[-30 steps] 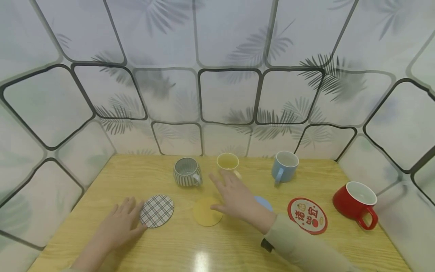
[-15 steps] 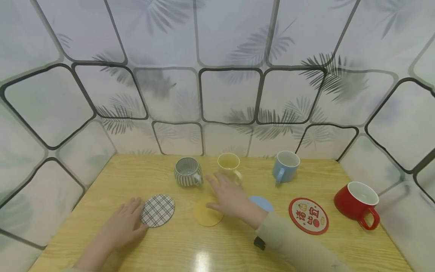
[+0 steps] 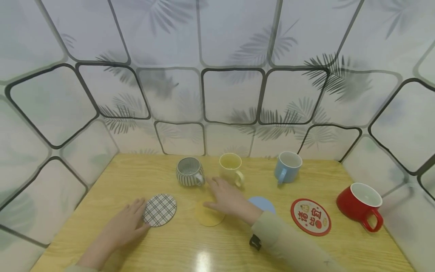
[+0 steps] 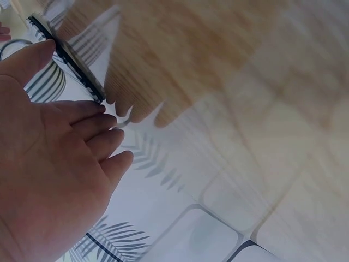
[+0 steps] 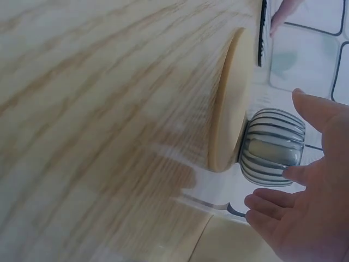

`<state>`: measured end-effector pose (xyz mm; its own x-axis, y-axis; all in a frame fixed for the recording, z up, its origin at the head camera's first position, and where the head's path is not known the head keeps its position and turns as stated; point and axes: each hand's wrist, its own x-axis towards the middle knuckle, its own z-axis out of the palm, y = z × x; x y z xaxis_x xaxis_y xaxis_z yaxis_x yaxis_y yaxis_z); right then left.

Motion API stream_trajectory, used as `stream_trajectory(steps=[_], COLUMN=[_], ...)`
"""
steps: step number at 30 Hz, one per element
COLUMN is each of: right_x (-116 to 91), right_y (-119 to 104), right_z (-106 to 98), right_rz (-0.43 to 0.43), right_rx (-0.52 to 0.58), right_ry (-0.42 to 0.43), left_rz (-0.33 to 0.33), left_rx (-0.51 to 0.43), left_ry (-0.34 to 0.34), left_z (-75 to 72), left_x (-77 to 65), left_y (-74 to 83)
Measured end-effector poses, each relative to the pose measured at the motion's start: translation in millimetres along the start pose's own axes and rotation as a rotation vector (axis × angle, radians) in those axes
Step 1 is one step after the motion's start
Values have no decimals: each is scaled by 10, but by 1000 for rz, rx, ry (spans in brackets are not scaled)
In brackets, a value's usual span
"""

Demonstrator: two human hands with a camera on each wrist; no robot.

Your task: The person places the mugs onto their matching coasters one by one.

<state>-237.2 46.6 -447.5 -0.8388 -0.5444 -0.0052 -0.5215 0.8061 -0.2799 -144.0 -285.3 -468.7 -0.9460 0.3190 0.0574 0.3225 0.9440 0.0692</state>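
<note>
My left hand [image 3: 124, 223] lies low over the table at the left, its fingers and thumb along the edge of a round plaid coaster [image 3: 160, 210]. In the left wrist view that coaster [image 4: 70, 60] stands edge-on by the thumb and index fingertip. Palm down, my right hand [image 3: 229, 200] hovers over a yellow round coaster [image 3: 207, 217], holding nothing. Its loosely spread fingers point to the space between a grey striped cup [image 3: 188, 176] and a yellow mug [image 3: 230, 162]. The striped cup [image 5: 272, 146] shows behind the fingers in the right wrist view.
A blue round coaster [image 3: 261, 204] is partly hidden by the right forearm. Farther back stands a light blue mug [image 3: 288, 168]. To the right are a red-rimmed coaster [image 3: 310, 217] with printed characters and a red mug [image 3: 353, 204]. Patterned cloth walls [image 3: 231, 94] surround the wooden table [image 3: 176, 249].
My right hand has drifted left and slightly nearer to me, uncovering more of the yellow mug and the blue coaster. The left hand stays by the plaid coaster.
</note>
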Motion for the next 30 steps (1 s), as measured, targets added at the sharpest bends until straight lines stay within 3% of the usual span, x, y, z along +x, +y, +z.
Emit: stream_trajectory(steps=[7,18,30], right_x=[131,261,387], right_y=[59,54,54], right_z=[99,87,110], right_rz=[0,4,-8], right_rx=[95,255,413], right_ry=[-13,-22,35], left_rz=[-7,-7,-36], left_rx=[-8,-38,-61], left_ry=[-4,-14,-35], left_z=[-3,-36,-49], left_x=[0,-7,-7], left_y=[10,35,51])
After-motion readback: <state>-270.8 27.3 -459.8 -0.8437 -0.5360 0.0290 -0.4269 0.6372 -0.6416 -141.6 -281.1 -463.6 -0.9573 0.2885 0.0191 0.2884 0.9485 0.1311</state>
